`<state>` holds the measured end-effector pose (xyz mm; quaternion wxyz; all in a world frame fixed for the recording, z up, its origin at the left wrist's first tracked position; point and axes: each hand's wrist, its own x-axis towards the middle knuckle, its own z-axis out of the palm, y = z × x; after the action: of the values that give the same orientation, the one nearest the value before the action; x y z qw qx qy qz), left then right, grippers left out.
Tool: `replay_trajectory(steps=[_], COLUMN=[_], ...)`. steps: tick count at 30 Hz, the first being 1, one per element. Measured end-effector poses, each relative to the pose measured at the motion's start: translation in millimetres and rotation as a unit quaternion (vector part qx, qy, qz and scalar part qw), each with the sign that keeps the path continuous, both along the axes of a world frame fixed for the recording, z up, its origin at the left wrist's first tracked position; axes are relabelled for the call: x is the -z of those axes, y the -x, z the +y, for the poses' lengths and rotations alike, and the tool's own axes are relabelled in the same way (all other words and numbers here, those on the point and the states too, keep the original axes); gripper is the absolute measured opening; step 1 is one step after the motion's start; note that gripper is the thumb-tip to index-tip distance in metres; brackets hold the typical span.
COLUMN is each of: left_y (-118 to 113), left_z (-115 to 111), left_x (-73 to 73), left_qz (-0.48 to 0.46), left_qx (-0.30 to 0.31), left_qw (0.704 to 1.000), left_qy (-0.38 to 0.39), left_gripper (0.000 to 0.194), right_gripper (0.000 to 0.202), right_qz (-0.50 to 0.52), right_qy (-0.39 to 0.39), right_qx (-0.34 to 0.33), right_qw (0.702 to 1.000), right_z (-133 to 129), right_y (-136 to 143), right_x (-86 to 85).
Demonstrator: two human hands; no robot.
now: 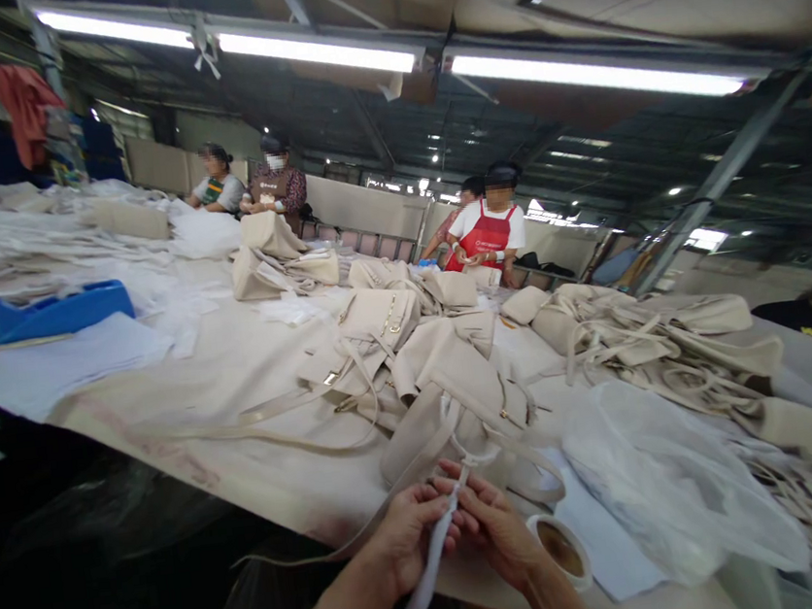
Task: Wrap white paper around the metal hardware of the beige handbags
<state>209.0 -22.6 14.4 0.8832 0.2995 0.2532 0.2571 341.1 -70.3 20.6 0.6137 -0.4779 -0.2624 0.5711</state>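
My left hand and my right hand are close together at the table's front edge. Both pinch a white strip, thin like paper or soft wrap, whose loose end hangs down toward me. The strip's upper part runs toward the strap or handle of a cream handbag just beyond my fingers; whether it is wound around the strap I cannot tell. A roll of white tape with a brown core lies right of my right wrist. A long thin cream strap trails off the edge on the left.
Many cream bags with gold buckles crowd the table's middle, and more bags and straps are heaped at right. Clear plastic bags lie near right. A blue tape dispenser stands at left on white sheets. Several people work across the table.
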Motion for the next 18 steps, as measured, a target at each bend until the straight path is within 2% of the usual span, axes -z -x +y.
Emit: replay_trajectory(steps=[5, 8, 10, 13, 14, 15, 16, 17, 18], left_y=[-4, -4, 2, 18, 26, 34, 43, 52, 61], left_z=[-5, -5, -3, -1, -1, 0, 1, 2, 4], left_x=[10.8, 18.3, 17.9, 10.0, 7.0, 4.5, 3.1, 2.8, 3.8], left_qz=[0.054, 0.095, 0.118, 0.138, 0.133, 0.126, 0.119, 0.116, 0.121], left_qx=[-0.021, -0.029, -0.001, 0.065, 0.078, 0.085, 0.089, 0.092, 0.095], left_qw=[0.997, 0.987, 0.980, 0.967, 0.963, 0.961, 0.960, 0.959, 0.957], left_qy=[-0.057, -0.123, -0.162, -0.207, -0.219, -0.229, -0.237, -0.242, -0.247], left_gripper=[0.050, 0.052, 0.048, 0.038, 0.035, 0.032, 0.030, 0.028, 0.027], right_gripper=[0.062, 0.062, 0.053, 0.042, 0.038, 0.032, 0.029, 0.030, 0.033], right_qz=[-0.046, -0.177, -0.342, -0.582, -0.634, -0.671, -0.692, -0.696, -0.679], right_qy=[-0.014, 0.021, 0.055, 0.061, 0.043, 0.019, -0.003, -0.016, -0.015], right_qx=[0.033, 0.011, 0.038, 0.149, 0.166, 0.163, 0.145, 0.118, 0.090], right_qw=[0.998, 0.984, 0.937, 0.797, 0.754, 0.723, 0.707, 0.708, 0.729], right_z=[0, -4, -9, -14, -12, -8, -2, 6, 16], right_y=[8, 3, -7, -21, -24, -25, -25, -23, -21], right_x=[8.7, 3.0, -9.7, -36.2, -44.5, -51.7, -57.7, -62.7, -67.3])
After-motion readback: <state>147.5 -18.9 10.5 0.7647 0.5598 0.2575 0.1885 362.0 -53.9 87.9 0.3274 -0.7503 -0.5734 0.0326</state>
